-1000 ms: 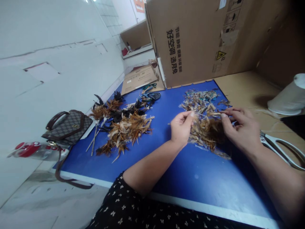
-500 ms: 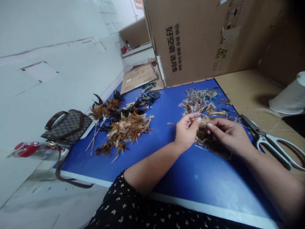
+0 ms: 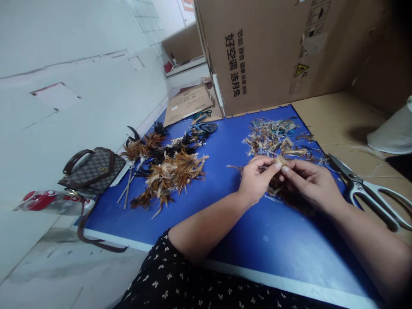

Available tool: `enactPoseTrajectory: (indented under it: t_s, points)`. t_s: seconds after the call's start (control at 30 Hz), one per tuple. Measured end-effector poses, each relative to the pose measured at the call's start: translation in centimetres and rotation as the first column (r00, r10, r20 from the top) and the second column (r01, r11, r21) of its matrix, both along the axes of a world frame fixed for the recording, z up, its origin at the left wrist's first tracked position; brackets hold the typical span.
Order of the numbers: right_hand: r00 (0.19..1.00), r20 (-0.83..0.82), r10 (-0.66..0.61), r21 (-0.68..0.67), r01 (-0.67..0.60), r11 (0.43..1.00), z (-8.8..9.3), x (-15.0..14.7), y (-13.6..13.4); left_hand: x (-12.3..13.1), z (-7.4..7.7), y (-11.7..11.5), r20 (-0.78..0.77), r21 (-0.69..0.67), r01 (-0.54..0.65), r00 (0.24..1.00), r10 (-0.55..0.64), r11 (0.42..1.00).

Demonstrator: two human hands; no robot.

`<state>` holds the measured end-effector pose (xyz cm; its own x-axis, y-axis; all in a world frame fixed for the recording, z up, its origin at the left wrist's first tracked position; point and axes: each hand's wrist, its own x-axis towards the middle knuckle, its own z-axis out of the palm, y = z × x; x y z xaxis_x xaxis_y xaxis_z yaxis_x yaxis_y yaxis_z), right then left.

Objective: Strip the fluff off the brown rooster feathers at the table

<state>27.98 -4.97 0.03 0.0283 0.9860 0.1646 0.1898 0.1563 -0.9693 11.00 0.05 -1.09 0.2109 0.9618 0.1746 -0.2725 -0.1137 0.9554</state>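
My left hand (image 3: 257, 178) and my right hand (image 3: 310, 182) meet thumb to thumb over the right part of the blue table (image 3: 225, 210). Between their pinched fingertips is a small tan feather piece (image 3: 281, 160), mostly covered by the fingers. Under and behind my right hand lie more brown feathers, partly hidden. Just beyond the hands spreads a loose pile of feather scraps (image 3: 270, 135) with whitish and teal strands. Bundles of orange-brown feathers (image 3: 177, 171) and black ones rest on the table's left side.
Large scissors (image 3: 360, 182) lie at the right, beside a white roll (image 3: 392, 128). A tall cardboard box (image 3: 264, 56) stands behind. At left are a patterned handbag (image 3: 96, 169) and a plastic bottle (image 3: 54, 201). Flat cardboard (image 3: 188, 103) lies at the back.
My left hand has shifted slightly right, its thumb now close against my right thumb. The tan feather piece shows less between the fingers. The view has moved a little.
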Motion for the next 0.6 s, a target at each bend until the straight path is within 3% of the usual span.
enactPoseTrajectory:
  t_s: [0.27, 0.37, 0.5, 0.6]
  points:
    - [0.997, -0.057, -0.058, -0.001, 0.058, 0.998, -0.2, -0.3, -0.1, 0.2, 0.3, -0.2, 0.151, -0.234, 0.065, 0.988, -0.030, 0.970]
    - [0.992, -0.088, -0.091, 0.016, 0.093, 0.996, -0.2, -0.6, -0.1, 0.2, 0.1, -0.3, 0.154, -0.238, 0.073, 0.987, -0.036, 0.968]
    - [0.987, -0.099, -0.125, 0.044, 0.130, 0.991, -0.3, -0.8, -0.1, 0.0, 0.3, -0.3, 0.188, -0.192, 0.220, 0.965, -0.184, 0.956]
    - [0.985, -0.068, -0.161, 0.059, 0.165, 0.985, -1.0, -0.4, 0.3, -0.1, 1.0, -0.2, 0.209, -0.167, 0.241, 0.956, -0.205, 0.956]
